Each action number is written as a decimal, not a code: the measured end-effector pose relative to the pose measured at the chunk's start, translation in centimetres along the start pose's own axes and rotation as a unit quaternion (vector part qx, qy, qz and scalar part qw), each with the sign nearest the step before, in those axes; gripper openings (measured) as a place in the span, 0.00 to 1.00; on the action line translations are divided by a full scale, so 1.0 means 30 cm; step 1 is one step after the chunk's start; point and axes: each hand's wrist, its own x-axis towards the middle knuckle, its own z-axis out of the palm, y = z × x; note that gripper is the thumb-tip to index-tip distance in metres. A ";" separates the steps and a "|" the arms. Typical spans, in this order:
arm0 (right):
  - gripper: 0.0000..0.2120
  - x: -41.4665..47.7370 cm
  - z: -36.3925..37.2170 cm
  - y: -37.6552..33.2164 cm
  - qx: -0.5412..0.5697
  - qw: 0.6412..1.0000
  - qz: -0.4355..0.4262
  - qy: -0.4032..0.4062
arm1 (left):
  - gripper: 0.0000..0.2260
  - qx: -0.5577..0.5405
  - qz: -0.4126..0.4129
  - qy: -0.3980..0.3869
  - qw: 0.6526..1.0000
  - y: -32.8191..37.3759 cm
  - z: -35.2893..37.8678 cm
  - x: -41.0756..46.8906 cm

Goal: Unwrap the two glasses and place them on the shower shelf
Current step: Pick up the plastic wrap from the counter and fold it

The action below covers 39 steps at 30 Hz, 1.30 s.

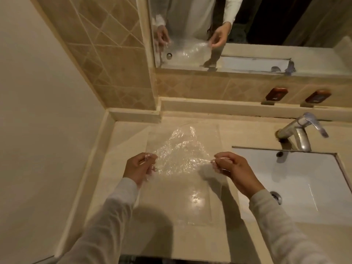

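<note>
A crinkled sheet of clear plastic wrap (181,155) is stretched flat above the beige counter (118,168). My left hand (139,168) pinches its left edge and my right hand (234,170) pinches its right edge. Both sleeves are pale. No glass is visible anywhere, and I cannot tell whether the wrap holds anything. The shower shelf is out of view.
A white sink (308,187) with a metal tap (301,134) lies to the right. Behind runs a tiled ledge (209,107) with two brown wall fittings (276,94), under a mirror (247,25) reflecting my hands. A plain wall (38,130) closes the left side.
</note>
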 end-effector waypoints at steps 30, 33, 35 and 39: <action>0.14 -0.433 0.121 -0.156 0.057 0.982 -0.155 0.091 | 0.11 0.000 0.139 -0.189 0.972 0.449 0.146 -0.077; 0.06 -0.475 0.135 -0.126 0.106 0.952 -0.202 0.205 | 0.17 0.049 0.099 -0.297 0.948 0.422 0.159 -0.094; 0.05 -0.505 0.124 -0.108 0.162 0.916 -0.226 0.290 | 0.14 0.096 0.096 -0.353 0.926 0.370 0.175 -0.117; 0.06 -0.593 0.091 -0.036 0.182 0.888 -0.218 0.362 | 0.10 0.148 0.130 -0.337 0.921 0.249 0.234 -0.146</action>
